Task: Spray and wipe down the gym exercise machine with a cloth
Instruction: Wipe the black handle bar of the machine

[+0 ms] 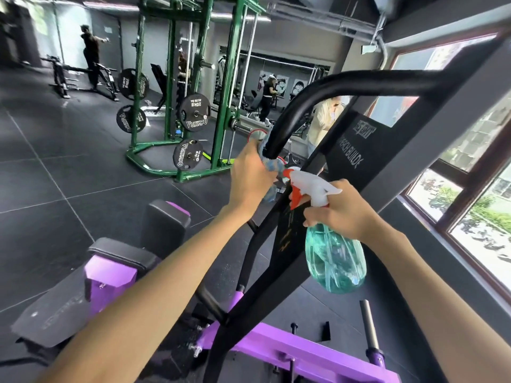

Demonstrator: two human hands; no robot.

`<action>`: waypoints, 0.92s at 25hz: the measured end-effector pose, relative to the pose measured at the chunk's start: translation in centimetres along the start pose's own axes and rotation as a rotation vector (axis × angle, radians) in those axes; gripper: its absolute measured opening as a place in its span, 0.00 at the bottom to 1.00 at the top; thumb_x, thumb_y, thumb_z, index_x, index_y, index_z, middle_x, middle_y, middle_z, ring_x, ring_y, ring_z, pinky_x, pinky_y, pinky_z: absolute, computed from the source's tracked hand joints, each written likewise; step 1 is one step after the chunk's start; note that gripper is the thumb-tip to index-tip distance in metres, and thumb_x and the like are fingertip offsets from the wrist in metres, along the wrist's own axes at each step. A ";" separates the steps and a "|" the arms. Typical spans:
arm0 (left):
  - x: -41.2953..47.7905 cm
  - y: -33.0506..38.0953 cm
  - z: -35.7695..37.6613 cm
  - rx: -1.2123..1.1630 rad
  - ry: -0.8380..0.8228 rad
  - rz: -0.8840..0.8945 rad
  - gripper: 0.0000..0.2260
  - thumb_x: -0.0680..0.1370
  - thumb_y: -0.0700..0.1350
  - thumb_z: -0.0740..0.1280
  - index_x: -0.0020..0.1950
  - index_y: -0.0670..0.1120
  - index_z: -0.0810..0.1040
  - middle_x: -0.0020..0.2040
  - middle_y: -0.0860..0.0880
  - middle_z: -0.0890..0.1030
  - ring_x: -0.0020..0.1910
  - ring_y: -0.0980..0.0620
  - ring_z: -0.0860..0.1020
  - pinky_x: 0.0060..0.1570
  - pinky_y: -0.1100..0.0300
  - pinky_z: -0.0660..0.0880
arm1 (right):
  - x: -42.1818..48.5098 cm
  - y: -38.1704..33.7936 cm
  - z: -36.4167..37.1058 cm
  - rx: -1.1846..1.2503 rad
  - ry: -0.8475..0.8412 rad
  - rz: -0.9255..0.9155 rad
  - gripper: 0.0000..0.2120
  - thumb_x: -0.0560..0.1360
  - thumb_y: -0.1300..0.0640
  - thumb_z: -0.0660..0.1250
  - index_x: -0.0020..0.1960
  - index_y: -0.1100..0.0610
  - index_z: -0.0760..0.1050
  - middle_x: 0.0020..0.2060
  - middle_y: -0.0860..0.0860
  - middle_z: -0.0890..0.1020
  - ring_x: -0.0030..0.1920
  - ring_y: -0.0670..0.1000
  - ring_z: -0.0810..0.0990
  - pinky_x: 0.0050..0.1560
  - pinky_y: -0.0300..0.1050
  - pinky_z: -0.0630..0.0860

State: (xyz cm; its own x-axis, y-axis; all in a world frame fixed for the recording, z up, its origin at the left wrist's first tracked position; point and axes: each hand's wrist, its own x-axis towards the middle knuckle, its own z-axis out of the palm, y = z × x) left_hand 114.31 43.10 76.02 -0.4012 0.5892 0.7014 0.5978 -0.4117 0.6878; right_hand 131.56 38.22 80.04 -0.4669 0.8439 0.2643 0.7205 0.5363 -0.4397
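Standing beyond the curved bar (301,102), a green rack (233,73) carries plates (195,112).

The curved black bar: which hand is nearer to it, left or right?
Left. The left hand grips the cloth around the curved black bar; the right hand is lower and apart from it, holding the spray bottle.

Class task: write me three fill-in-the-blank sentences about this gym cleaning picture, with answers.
1. The left hand wraps a cloth round a ____ bar.
2. The bottle in the right hand has a ____ trigger.
3. The machine's base beam is ____.
Answers: black; red; purple.
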 end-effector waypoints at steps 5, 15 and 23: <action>-5.0 -6.2 -0.3 0.047 -0.025 -0.158 0.10 0.71 0.39 0.72 0.47 0.41 0.73 0.37 0.49 0.77 0.35 0.48 0.75 0.34 0.57 0.70 | 0.4 -1.3 0.2 -0.131 -0.009 -0.072 0.12 0.64 0.55 0.69 0.32 0.38 0.74 0.29 0.58 0.77 0.31 0.56 0.73 0.35 0.50 0.71; -13.8 -18.8 -2.3 -0.066 -0.304 -0.665 0.15 0.69 0.27 0.64 0.49 0.44 0.75 0.37 0.43 0.84 0.32 0.41 0.82 0.34 0.44 0.81 | -0.2 -1.3 1.0 -0.269 0.055 0.104 0.19 0.65 0.55 0.73 0.21 0.55 0.69 0.23 0.50 0.68 0.31 0.55 0.67 0.30 0.42 0.59; -16.8 -21.6 -2.1 0.052 -0.220 -0.955 0.17 0.72 0.29 0.66 0.60 0.39 0.74 0.53 0.38 0.79 0.53 0.42 0.78 0.58 0.53 0.74 | -0.8 -1.7 1.9 -0.298 0.087 0.118 0.19 0.64 0.52 0.73 0.24 0.55 0.65 0.25 0.52 0.70 0.34 0.58 0.71 0.33 0.45 0.64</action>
State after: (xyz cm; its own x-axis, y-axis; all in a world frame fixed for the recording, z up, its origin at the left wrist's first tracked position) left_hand 106.72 40.60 49.76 -0.5970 0.7771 -0.1995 0.1215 0.3335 0.9349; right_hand 129.77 36.62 78.93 -0.3346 0.8919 0.3043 0.8913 0.4043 -0.2051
